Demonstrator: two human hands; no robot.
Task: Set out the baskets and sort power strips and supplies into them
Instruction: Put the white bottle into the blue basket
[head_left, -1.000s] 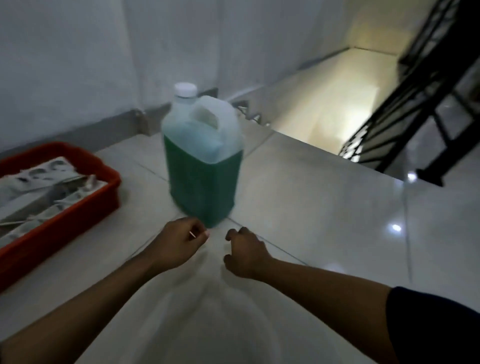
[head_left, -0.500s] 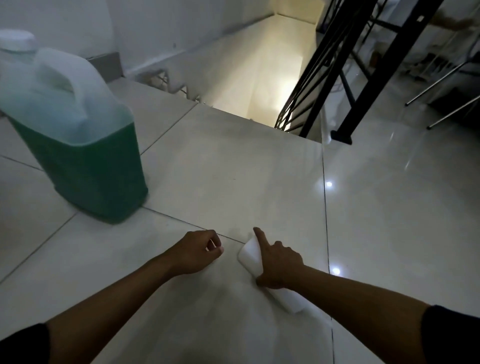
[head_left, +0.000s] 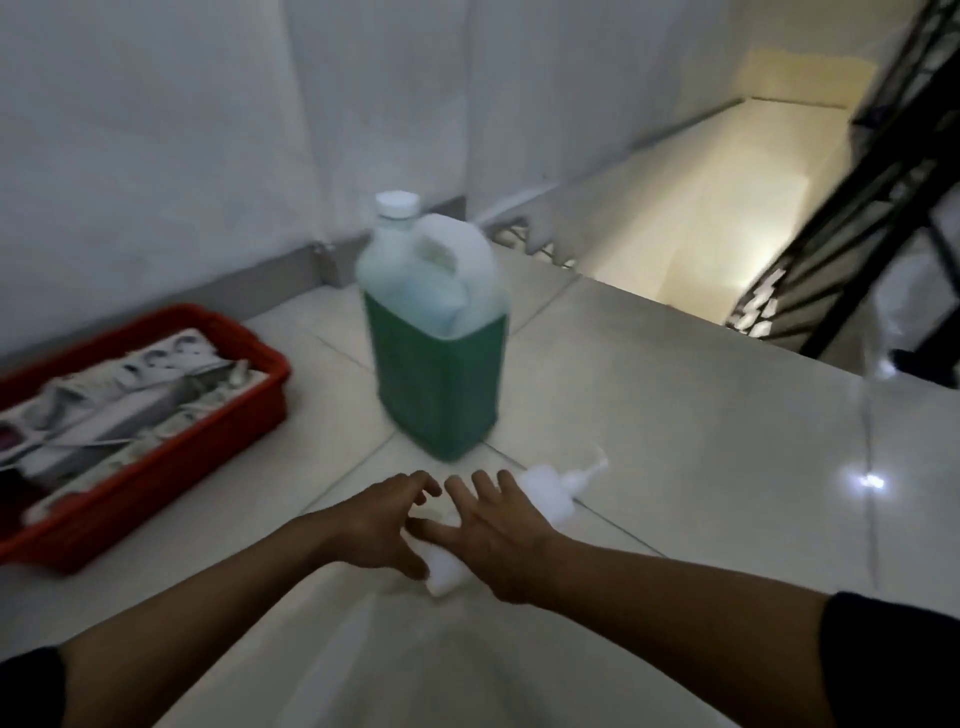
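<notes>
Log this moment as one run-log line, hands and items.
left hand: open, over white pump bottle lying on floor | right hand: open, on it | green jug: upright | red basket: holds power strips

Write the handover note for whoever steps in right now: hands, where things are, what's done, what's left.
Left hand: open, fingers spread, at the small white bottle lying on the floor tiles.
Right hand: open, fingers over the same bottle; neither hand grips it.
White pump bottle lies on the tiles beside the right hand.
Green-liquid jug stands upright behind the hands.
Done: red basket set out, power strips in it.
Left: both bottles and the jug are unsorted.
</notes>
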